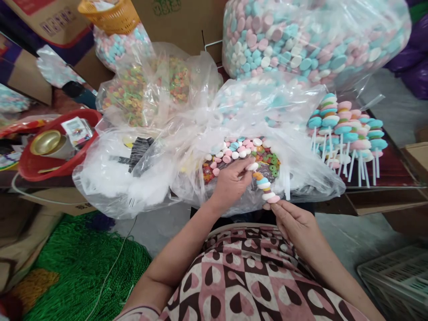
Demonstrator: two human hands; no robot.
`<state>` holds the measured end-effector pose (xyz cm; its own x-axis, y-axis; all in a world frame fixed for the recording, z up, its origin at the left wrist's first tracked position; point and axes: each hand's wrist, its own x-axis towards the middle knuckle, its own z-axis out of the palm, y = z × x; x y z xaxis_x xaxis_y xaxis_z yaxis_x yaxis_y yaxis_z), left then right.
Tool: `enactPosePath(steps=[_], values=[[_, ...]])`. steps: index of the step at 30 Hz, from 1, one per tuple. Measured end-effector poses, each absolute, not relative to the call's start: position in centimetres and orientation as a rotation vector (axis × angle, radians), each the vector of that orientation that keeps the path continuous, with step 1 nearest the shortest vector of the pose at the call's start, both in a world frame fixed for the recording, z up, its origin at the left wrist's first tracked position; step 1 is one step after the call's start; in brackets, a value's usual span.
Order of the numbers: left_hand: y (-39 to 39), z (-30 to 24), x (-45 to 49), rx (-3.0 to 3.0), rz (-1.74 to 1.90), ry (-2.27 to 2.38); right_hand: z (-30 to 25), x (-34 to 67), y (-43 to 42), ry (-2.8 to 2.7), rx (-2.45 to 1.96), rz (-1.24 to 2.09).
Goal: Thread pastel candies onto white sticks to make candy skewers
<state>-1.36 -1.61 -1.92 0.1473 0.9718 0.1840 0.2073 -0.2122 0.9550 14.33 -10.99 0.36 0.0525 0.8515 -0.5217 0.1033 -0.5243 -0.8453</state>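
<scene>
Nearest, at 5 o'clock from centre, the right hand [294, 220] pinches the pink lower end of the candy skewer [265, 183] between thumb and fingertips, the other fingers folded in. At centre the left hand [230, 183] is curled closed about the upper end, fingertips on a white piece. The skewer slants between the two hands, over the near lip of the open bag [307, 178] of loose sweets. To do this well, I judge, the right hand should hold the stick steady and in line. The left should push each piece straight through its middle, snug against the last, without cracking it. The sweets hide the stick itself and the left fingertips cover its tip, so whether a piece is going on cannot be told. Farther off, at 2 o'clock, finished skewers [347, 129] are bunched heads up. At 9 o'clock sits a red basin [36, 171], and at 12 to 1 o'clock a big sack [310, 40] of pastel discs is cut off by the top edge.
</scene>
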Motion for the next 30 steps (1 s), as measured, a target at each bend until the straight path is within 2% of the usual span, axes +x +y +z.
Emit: enactPosePath(steps=[7,17,26,30], values=[[-1.9,-1.3,-1.5,1.918,1.077,1.168,1.8,14.7,-11.0,-0.892,-1.671,1.619],[-1.9,-1.7,-0.1,1.189,1.16,1.101,-0.4,13.2,-10.0,-0.924,-1.58,1.443],[-2.5,0.2,-0.3,1.259,1.165,1.027,-1.4,12.4,-9.8,-0.846,-1.495,1.523],[-2.3,0.5,-0.6,0.959,1.168,0.912,-1.1,12.4,-9.6,-0.874,-1.457,1.488]])
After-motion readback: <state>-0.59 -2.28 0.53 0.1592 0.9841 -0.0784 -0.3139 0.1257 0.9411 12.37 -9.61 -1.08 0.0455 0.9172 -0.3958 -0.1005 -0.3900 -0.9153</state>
